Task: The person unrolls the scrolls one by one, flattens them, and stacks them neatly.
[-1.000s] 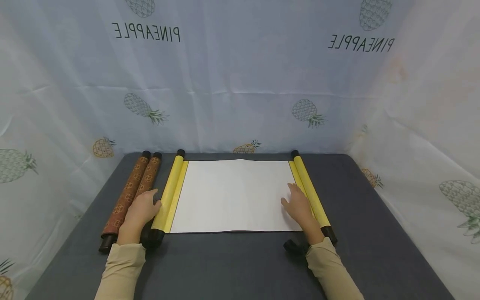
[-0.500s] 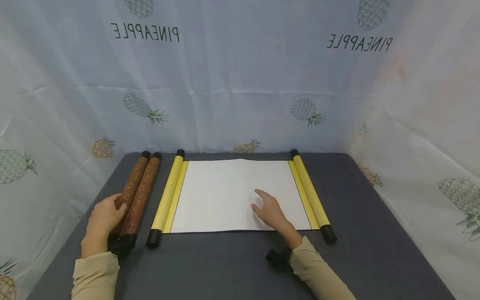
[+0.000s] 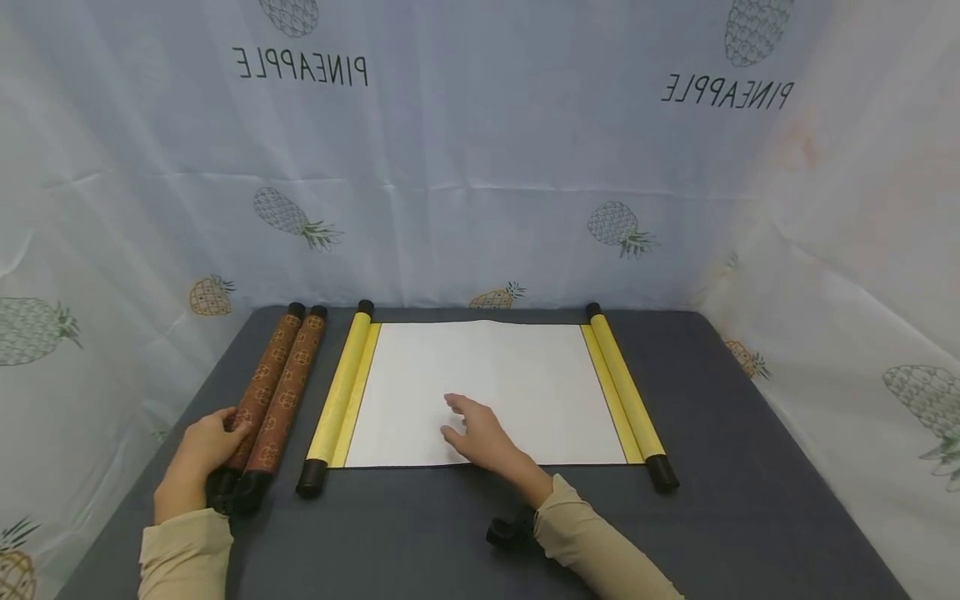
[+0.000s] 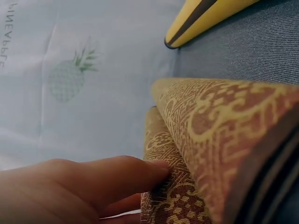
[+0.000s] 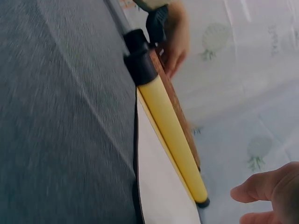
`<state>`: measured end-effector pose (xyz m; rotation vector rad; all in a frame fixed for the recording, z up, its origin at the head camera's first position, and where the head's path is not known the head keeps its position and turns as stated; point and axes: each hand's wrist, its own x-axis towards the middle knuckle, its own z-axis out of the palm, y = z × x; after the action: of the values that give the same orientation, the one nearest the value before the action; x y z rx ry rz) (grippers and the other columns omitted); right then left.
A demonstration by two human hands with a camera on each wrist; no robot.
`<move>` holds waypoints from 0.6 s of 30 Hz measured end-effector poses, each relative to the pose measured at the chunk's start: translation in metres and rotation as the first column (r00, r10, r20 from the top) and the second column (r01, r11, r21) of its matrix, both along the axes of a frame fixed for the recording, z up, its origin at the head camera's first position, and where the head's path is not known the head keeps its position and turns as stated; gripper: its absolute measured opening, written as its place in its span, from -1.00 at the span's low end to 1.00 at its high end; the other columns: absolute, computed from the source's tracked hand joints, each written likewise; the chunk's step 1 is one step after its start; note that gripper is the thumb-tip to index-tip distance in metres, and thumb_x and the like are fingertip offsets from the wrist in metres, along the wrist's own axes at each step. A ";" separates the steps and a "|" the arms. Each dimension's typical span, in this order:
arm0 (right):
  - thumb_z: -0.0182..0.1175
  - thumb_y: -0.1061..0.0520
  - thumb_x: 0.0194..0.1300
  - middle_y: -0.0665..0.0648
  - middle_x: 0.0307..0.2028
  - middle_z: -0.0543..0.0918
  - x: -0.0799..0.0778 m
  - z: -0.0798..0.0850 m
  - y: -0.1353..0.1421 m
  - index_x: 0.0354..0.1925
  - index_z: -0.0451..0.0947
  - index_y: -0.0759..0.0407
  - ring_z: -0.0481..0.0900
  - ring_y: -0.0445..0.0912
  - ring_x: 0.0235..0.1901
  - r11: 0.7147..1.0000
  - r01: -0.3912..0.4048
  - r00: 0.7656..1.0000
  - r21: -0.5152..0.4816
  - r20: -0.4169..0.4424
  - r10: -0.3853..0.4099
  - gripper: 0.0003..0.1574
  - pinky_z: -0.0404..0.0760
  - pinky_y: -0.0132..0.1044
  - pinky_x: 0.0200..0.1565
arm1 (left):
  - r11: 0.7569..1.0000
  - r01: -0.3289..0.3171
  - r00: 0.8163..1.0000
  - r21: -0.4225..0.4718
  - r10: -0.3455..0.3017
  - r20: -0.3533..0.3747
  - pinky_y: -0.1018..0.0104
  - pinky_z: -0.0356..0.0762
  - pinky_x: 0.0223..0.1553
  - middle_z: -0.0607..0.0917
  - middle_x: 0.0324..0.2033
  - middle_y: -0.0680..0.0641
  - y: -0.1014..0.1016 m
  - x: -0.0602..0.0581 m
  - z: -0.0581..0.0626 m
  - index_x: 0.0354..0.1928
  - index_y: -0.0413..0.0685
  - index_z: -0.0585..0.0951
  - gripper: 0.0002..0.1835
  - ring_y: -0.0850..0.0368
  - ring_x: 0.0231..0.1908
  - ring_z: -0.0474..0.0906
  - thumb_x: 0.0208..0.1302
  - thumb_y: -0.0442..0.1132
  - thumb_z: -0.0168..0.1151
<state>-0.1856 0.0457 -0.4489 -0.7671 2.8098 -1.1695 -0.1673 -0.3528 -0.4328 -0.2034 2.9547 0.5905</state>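
Two brown patterned scroll rolls with black end knobs lie side by side at the table's left. My left hand (image 3: pixel 198 450) holds the outer brown roll (image 3: pixel 260 383) near its front end; the inner brown roll (image 3: pixel 290 387) lies against it. In the left wrist view, a finger (image 4: pixel 135 175) presses on the outer roll's patterned cloth. A yellow-edged scroll lies unrolled in the middle, its white sheet (image 3: pixel 510 358) spread between a left yellow roller (image 3: pixel 341 387) and a right yellow roller (image 3: pixel 626 383). Above the sheet's left half hovers my right hand (image 3: pixel 483 435), fingers relaxed, holding nothing.
A dark grey cloth (image 3: pixel 750 500) covers the table. White pineapple-print curtains (image 3: pixel 465 150) hang behind it and along both sides. The yellow scroll's far knobs lie close to the back curtain. A black wrist device (image 3: pixel 510 533) sits under my right wrist.
My left hand has moved left from beside the yellow roller onto the brown rolls, and the inner roll has tucked nearer the outer one. My right hand has swung left across the white sheet.
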 end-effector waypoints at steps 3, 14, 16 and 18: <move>0.18 0.21 0.28 0.33 0.15 0.60 0.002 0.001 -0.019 0.24 0.37 0.39 0.60 0.11 0.14 0.998 -0.053 0.998 -0.016 -0.017 0.053 -0.41 0.67 -0.14 0.06 | 0.999 0.034 0.999 -0.010 -0.034 -0.014 -0.34 0.42 0.04 0.41 0.07 -0.69 -0.004 -0.001 0.000 0.19 -0.71 0.26 -0.35 -0.63 0.07 0.36 0.42 -0.12 -0.02; 0.14 0.21 0.30 0.24 0.11 0.64 0.005 0.009 -0.086 0.24 0.40 0.35 0.64 0.00 0.10 0.990 -0.126 0.991 -0.070 0.027 0.128 -0.45 0.65 -0.42 0.02 | 0.994 0.069 0.987 0.090 -0.081 0.136 -0.21 0.52 0.00 0.47 0.05 -0.65 -0.021 -0.013 0.002 0.15 -0.74 0.31 -0.14 -0.53 0.04 0.46 0.35 0.13 0.08; 0.12 0.22 0.30 0.25 0.09 0.65 0.006 0.007 -0.097 0.23 0.40 0.36 0.66 0.00 0.08 0.982 -0.155 0.986 -0.107 0.042 0.161 -0.45 0.64 -0.48 -0.01 | 0.992 0.058 0.986 0.117 -0.075 0.147 -0.18 0.55 -0.02 0.49 0.03 -0.65 -0.020 -0.014 0.001 0.13 -0.75 0.34 -0.15 -0.47 -0.02 0.52 0.34 0.12 0.10; 0.11 0.23 0.29 0.26 0.07 0.66 0.007 0.004 -0.108 0.23 0.41 0.36 0.68 0.00 0.05 0.969 -0.179 0.977 -0.168 0.084 0.195 -0.46 0.63 -0.55 -0.06 | 0.989 0.046 0.987 0.142 -0.067 0.146 -0.15 0.56 -0.05 0.50 0.01 -0.64 -0.020 -0.014 0.000 0.10 -0.75 0.36 -0.15 -0.41 -0.06 0.55 0.33 0.13 0.11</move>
<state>-0.1787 -0.0618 -0.4448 -0.9320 2.5230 -1.3696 -0.1811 -0.3725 -0.4326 -0.1423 2.7518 0.7352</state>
